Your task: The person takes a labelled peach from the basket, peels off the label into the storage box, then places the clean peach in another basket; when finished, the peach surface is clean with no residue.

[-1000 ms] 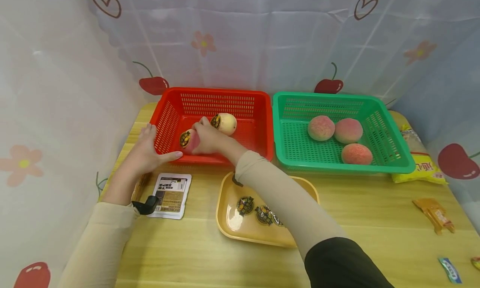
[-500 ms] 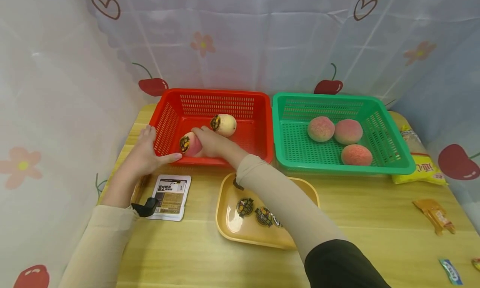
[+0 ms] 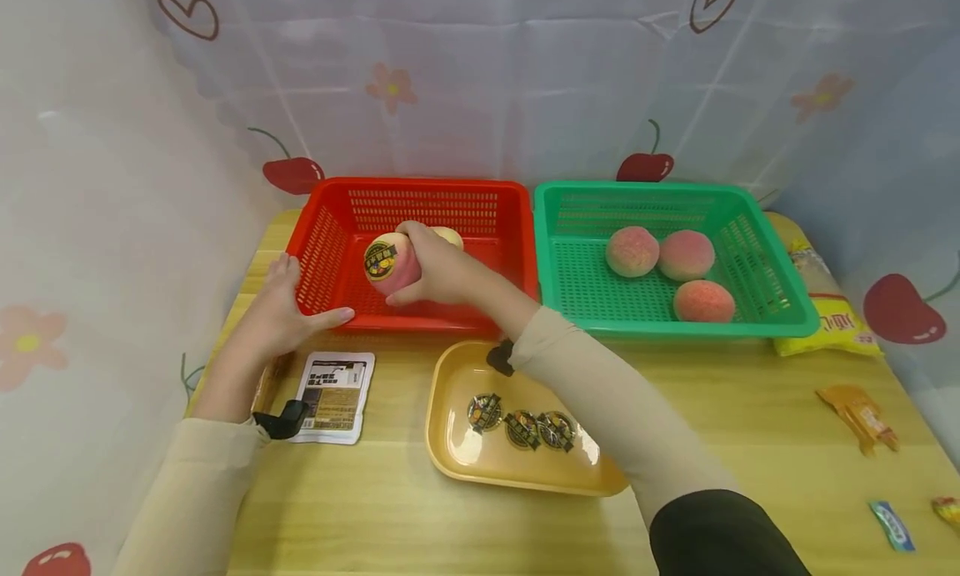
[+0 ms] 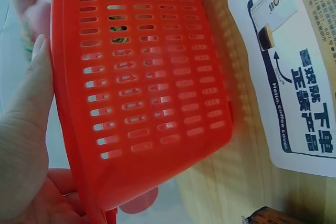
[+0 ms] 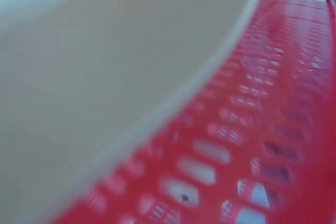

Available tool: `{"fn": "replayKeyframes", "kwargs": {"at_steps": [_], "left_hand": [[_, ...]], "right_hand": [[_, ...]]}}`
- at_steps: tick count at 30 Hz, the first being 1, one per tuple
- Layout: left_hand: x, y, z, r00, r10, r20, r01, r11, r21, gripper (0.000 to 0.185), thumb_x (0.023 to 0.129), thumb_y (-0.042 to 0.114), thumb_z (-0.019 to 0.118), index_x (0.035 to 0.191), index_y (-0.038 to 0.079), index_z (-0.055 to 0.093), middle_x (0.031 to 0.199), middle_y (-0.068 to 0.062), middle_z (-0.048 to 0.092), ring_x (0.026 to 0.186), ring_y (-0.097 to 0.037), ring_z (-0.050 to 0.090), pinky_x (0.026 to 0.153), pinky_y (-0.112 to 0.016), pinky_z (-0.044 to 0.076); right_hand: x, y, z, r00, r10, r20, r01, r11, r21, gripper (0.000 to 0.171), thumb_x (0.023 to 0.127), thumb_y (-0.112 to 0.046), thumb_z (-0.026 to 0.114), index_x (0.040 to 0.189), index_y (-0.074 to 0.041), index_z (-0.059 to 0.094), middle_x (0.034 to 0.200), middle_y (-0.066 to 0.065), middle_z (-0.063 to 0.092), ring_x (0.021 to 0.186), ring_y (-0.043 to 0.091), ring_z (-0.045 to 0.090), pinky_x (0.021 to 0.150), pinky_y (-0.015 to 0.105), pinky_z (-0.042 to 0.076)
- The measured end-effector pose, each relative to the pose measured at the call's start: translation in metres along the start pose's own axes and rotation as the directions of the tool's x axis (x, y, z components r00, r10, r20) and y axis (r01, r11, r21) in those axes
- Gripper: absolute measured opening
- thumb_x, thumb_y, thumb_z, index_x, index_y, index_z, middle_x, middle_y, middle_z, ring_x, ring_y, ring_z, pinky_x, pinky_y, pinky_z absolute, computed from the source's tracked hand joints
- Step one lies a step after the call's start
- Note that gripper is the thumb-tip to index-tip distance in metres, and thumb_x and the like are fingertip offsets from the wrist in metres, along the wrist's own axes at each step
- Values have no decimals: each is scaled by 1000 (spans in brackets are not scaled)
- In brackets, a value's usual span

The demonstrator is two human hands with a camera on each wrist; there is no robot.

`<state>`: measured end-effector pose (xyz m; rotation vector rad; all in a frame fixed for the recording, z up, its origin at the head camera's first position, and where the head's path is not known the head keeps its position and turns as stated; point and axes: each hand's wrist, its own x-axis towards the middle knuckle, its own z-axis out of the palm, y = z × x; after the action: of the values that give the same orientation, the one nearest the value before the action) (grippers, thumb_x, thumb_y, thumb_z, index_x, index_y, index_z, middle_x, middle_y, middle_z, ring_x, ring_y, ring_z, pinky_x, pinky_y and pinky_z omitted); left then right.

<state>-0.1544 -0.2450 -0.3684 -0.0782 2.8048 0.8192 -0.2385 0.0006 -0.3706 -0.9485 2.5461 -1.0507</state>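
My right hand point(image 3: 435, 269) grips a pink peach point(image 3: 393, 263) with a round dark sticker point(image 3: 380, 259), held up over the red basket point(image 3: 330, 226). A pale peach point(image 3: 450, 236) lies in that basket, mostly hidden behind the hand. My left hand point(image 3: 281, 313) rests flat against the basket's left front corner, thumb point(image 3: 330, 317) along the front wall; the left wrist view shows its palm point(image 4: 21, 145) against the red mesh wall point(image 4: 152, 77). The right wrist view shows only a blurred pale surface point(image 5: 94, 66) and the red mesh point(image 5: 252, 145).
A green basket point(image 3: 780, 309) to the right holds three peaches point(image 3: 660, 267). A yellow tray point(image 3: 457, 468) with three round stickers point(image 3: 521, 423) sits near the front. A white packet point(image 3: 330, 397) lies left of it. Snack wrappers point(image 3: 858, 413) lie at the right edge of the wooden table point(image 3: 750, 493).
My right hand has lifted the stickered peach from the red basket's floor and turned it so the sticker faces up. The left hand has stayed on the basket.
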Motion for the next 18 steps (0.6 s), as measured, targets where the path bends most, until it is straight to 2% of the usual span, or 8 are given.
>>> {"fn": "replayKeyframes", "kwargs": {"at_steps": [6, 11, 15, 18], "left_hand": [[-5, 0, 2, 1000, 17, -21, -17, 1000, -2, 130, 79, 63, 73, 157, 1, -11, 165, -22, -14, 152, -46, -4, 113, -72, 19], [-9, 7, 4, 995, 66, -71, -65, 998, 19, 122, 82, 57, 73, 157, -1, -4, 166, -22, -8, 153, -43, -3, 116, -69, 17], [-16, 23, 6, 985, 134, -109, -129, 990, 48, 113, 85, 51, 74, 158, 1, 3, 167, -18, -1, 154, -40, 1, 117, -67, 17], [-24, 47, 12, 967, 212, -140, -209, 977, 36, 101, 88, 51, 69, 160, 9, 11, 168, -13, 7, 154, -39, 8, 117, -67, 20]], "right_hand": [[-29, 2, -18, 995, -34, -91, 47, 990, 136, 90, 73, -35, 89, 142, -15, 35, 127, -2, 50, 113, 10, 52, 93, 23, 53], [-56, 5, -31, 980, -44, -193, 68, 991, 118, 95, 71, -37, 89, 145, -16, 33, 132, -3, 48, 118, 8, 50, 99, 29, 51], [-75, 7, -39, 967, -43, -252, 72, 992, 106, 97, 70, -38, 90, 146, -16, 33, 136, -3, 49, 120, 8, 50, 101, 31, 51], [-87, 7, -42, 958, -33, -285, 71, 990, 121, 98, 69, -39, 90, 146, -17, 34, 137, -4, 50, 121, 9, 51, 102, 32, 51]]}}
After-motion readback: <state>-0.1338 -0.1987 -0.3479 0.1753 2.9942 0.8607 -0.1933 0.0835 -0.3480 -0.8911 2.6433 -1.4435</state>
